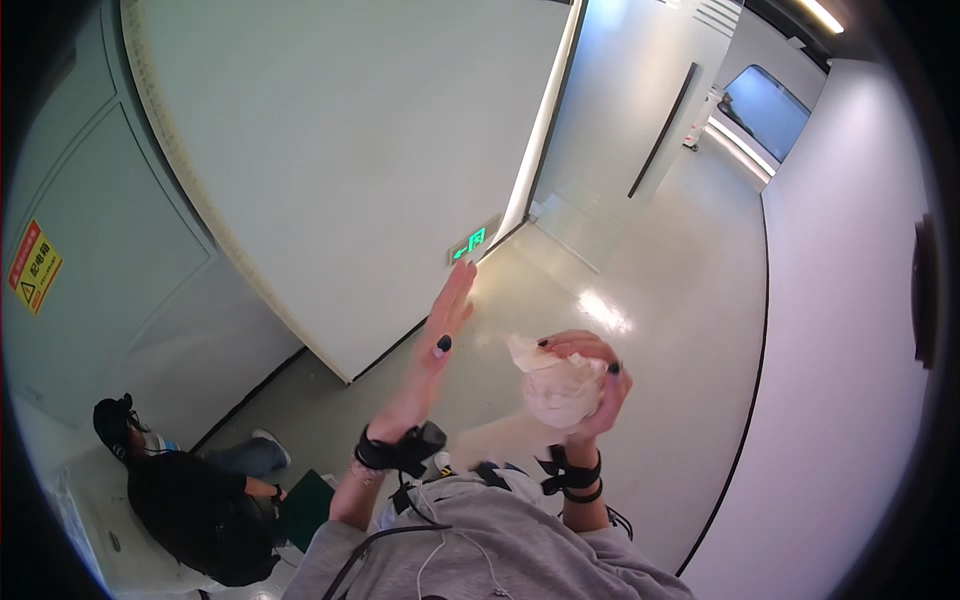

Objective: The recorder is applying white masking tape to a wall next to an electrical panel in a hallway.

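Note:
My right hand [611, 394] grips a crumpled wad of pale, thin paper or tissue [562, 394], with fingers wrapped over its top and far side. A blurred pale strip [502, 442] extends from below the wad toward the left; whether it is the same piece I cannot tell. My left hand [442, 322] is raised edge-on to the left of the wad, fingers stretched out, thumb toward me, holding nothing. A clear gap separates it from the wad. Black straps [401, 450] with a small device circle the left wrist, and black bands [577, 476] circle the right.
A seated person [195, 502] in black holds a dark green board or folder [307, 510] at lower left. A white wall panel [352, 150] carries a lit green exit sign [474, 240]. Beyond is a glass door [622, 97] with a black handle. A white wall [840, 300] borders the right.

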Motion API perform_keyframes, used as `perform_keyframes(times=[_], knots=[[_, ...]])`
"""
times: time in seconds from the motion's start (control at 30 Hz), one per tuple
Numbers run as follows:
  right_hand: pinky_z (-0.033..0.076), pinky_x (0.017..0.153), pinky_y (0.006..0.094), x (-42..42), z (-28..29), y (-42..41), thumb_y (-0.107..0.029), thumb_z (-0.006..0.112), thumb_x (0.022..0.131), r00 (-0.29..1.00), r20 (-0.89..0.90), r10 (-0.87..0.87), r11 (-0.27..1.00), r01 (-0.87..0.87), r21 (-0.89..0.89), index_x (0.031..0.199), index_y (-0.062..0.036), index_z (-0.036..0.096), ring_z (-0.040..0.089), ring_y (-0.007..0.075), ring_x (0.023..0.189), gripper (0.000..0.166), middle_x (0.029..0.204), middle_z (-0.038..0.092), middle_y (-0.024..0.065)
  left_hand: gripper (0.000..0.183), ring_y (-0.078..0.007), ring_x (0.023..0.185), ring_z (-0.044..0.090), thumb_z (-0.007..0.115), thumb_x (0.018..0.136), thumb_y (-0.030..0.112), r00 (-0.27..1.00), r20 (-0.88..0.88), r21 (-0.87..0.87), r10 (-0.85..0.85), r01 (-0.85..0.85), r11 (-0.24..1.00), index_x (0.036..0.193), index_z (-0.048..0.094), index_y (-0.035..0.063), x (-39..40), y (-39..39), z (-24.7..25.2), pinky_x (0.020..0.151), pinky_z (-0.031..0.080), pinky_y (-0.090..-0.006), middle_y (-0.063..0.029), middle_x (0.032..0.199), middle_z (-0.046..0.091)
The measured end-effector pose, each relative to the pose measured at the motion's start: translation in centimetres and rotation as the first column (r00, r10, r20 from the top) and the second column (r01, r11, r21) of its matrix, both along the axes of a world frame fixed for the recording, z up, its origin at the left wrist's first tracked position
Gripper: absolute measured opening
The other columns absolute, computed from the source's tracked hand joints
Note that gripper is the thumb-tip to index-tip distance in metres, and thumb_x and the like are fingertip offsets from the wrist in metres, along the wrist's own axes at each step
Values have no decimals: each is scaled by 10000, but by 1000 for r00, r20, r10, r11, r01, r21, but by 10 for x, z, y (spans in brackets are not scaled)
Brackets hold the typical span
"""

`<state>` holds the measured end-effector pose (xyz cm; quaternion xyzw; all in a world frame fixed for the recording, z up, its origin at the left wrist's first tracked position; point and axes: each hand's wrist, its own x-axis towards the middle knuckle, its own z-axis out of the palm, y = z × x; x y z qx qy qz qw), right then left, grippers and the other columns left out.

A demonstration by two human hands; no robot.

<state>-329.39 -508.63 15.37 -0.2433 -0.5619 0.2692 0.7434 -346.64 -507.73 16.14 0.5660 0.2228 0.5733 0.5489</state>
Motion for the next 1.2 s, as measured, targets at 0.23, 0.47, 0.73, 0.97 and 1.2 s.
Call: perform_keyframes(times=[0.23,0.47,0.73,0.97,1.2], knots=[[468,611,405,-7,-7,-1,-420,249,885,661,-481,576,603,-741,-296,716,44,557,525,345,644,582,668,543,204,584,-258,1348,297,208,979,373,944,-13,-5,-331,331,944,1333,400,-50,8,24,27,1122,163,-374,-181,1404,388],[476,753,308,-5,-11,1,-491,285,911,866,-310,392,667,-499,-552,960,76,572,597,219,794,638,867,626,154,344,-153,906,574,280,984,118,959,-233,143,-159,195,970,1226,486,-15,33,8,17,853,437,-294,-124,1050,594],[435,712,284,-43,10,14,-458,304,900,864,-316,392,811,-487,-326,864,50,554,561,187,761,567,834,610,135,386,-267,1086,556,288,949,157,978,68,127,199,-206,970,1167,526,-54,34,-10,17,938,413,-345,-223,1192,547],[416,598,246,-55,3,23,-436,327,907,941,-102,322,893,-337,-297,898,45,531,550,157,689,522,822,605,131,434,-391,1212,462,324,943,236,909,-167,277,382,-329,903,1191,538,-49,5,-3,28,1022,339,-416,-211,1305,483],[432,653,238,-98,29,24,-475,362,917,865,-382,326,786,-472,-398,1150,-48,413,569,162,724,489,819,592,122,449,-370,1173,506,311,951,282,811,-197,578,551,-358,733,1090,617,-16,-24,4,18,1020,342,-452,-200,1149,595]])
